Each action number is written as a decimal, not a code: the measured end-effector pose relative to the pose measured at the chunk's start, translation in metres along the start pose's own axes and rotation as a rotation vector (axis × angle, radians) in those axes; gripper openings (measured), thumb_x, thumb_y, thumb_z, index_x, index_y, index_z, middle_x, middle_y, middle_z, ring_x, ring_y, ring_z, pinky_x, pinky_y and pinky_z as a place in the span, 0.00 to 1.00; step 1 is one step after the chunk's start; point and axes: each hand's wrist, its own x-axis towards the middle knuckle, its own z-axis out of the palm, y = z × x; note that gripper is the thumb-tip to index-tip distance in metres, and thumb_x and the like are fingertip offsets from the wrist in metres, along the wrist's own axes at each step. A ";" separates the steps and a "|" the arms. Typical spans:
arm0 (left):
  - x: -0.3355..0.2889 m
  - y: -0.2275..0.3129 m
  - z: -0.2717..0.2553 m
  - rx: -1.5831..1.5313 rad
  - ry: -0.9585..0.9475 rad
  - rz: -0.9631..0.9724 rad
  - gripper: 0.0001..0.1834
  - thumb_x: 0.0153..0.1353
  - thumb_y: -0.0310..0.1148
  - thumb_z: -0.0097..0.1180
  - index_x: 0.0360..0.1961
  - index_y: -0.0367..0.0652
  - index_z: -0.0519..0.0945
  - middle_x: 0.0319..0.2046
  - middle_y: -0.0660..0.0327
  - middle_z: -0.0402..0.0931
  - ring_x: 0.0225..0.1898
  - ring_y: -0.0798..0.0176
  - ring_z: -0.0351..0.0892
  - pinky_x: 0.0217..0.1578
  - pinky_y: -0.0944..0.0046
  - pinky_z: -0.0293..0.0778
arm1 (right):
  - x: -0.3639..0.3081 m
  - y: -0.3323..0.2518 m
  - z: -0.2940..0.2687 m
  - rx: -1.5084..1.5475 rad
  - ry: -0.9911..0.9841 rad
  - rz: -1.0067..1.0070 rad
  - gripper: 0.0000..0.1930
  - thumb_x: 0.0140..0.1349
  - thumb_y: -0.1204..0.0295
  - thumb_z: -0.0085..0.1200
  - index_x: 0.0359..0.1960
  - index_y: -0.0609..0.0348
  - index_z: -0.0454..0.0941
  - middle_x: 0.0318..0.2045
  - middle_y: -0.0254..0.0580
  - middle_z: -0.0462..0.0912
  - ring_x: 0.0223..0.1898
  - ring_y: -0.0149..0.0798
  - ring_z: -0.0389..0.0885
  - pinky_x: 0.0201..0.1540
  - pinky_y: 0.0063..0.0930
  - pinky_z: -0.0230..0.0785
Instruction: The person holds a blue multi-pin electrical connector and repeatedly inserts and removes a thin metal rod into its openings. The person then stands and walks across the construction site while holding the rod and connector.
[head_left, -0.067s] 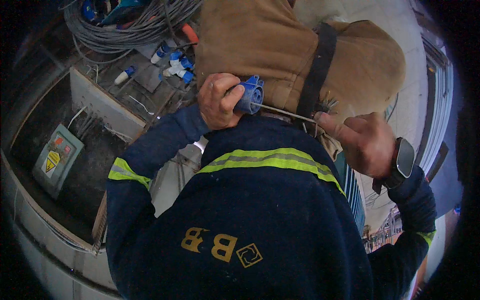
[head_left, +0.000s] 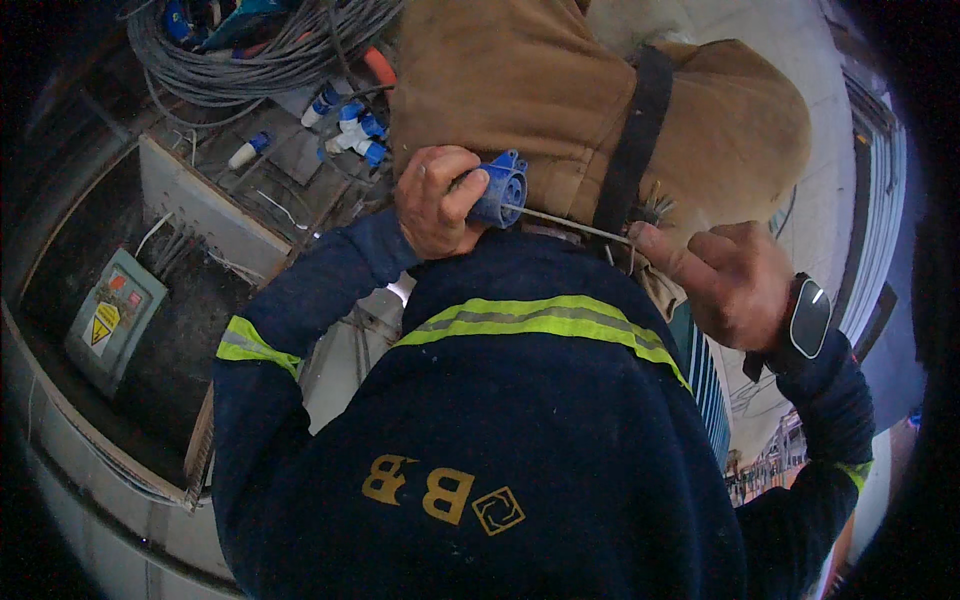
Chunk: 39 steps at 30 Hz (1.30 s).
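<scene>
A blue round plug connector (head_left: 500,192) with a hollow, ribbed open end is in my left hand (head_left: 437,202), its fingers closed around the body and the thumb on top. From that open end a thin, straight, screwdriver-like metal shaft (head_left: 570,220) runs across to my right hand (head_left: 728,280). My right fingers are curled on the shaft's far end, with the index finger stretched along it. Any handle is hidden in the palm. Both hands are in front of my waist, over brown trousers (head_left: 510,90) with a dark strap (head_left: 640,135).
Left of me several blue-and-white plugs (head_left: 357,135) lie near a coil of grey cable (head_left: 250,70). Below them an open wooden box (head_left: 215,195) holds a grey electrical enclosure (head_left: 117,320) with a yellow warning label. Long rails (head_left: 872,190) run along the right side.
My right wrist has rolled slightly, turning the watch face more into view. The left hand and the connector stay where they were.
</scene>
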 end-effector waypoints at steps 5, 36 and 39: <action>0.002 -0.004 -0.008 -0.092 -0.059 -0.048 0.44 0.30 0.27 0.73 0.54 0.45 0.65 0.46 0.50 0.68 0.41 0.45 0.75 0.40 0.48 0.73 | -0.004 -0.006 -0.002 -0.250 0.025 -0.068 0.30 0.49 0.70 0.55 0.58 0.58 0.75 0.19 0.36 0.73 0.19 0.38 0.72 0.20 0.36 0.64; 0.041 0.012 -0.063 -0.915 -0.437 -0.704 0.40 0.40 0.40 0.78 0.54 0.35 0.75 0.53 0.52 0.75 0.57 0.54 0.73 0.59 0.59 0.66 | 0.013 -0.046 -0.081 -0.354 0.363 0.002 0.15 0.37 0.72 0.56 0.30 0.66 0.79 0.24 0.39 0.67 0.27 0.39 0.71 0.26 0.34 0.63; 0.042 0.013 -0.061 -0.951 -0.437 -0.782 0.41 0.40 0.41 0.78 0.54 0.34 0.75 0.53 0.52 0.75 0.57 0.56 0.73 0.60 0.60 0.66 | 0.012 -0.048 -0.079 -0.371 0.375 0.027 0.15 0.36 0.72 0.56 0.29 0.66 0.78 0.25 0.40 0.68 0.29 0.41 0.72 0.27 0.35 0.64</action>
